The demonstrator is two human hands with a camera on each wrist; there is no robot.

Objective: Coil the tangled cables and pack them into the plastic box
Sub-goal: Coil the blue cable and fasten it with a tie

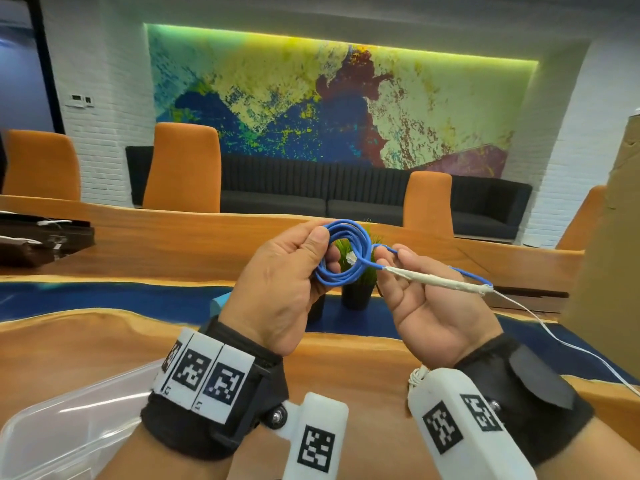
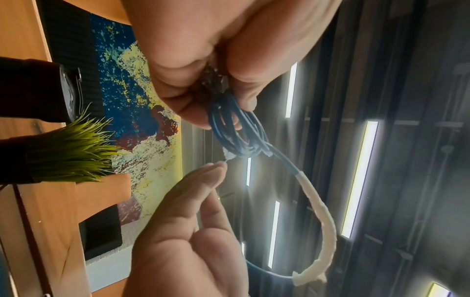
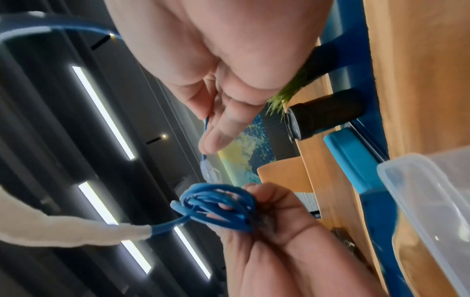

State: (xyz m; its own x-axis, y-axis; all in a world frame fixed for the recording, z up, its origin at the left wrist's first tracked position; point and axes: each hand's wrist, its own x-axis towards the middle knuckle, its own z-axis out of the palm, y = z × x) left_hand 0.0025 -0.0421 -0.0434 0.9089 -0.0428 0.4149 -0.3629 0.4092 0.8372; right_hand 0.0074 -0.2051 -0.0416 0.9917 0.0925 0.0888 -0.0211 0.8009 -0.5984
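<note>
A blue cable [image 1: 341,252] is wound into a small coil, and my left hand [image 1: 311,258] grips it between thumb and fingers above the wooden table. A clear plug [image 1: 351,258] hangs inside the loop. The tail of the cable leads right to my right hand [image 1: 398,268], which pinches it; a white-taped stretch [image 1: 436,280] lies across that palm. The left wrist view shows the coil [image 2: 236,128] and the taped stretch [image 2: 323,221] curving away. In the right wrist view the coil [image 3: 218,207] sits below the pinching fingers [image 3: 221,128]. The clear plastic box [image 1: 69,420] stands at the lower left.
A thin white wire [image 1: 554,337] trails from the taped end to the right. A potted grass plant [image 1: 356,289] and a blue lid [image 1: 221,303] sit beyond the hands. A dark bag [image 1: 41,237] lies far left, and cardboard [image 1: 609,237] stands on the right.
</note>
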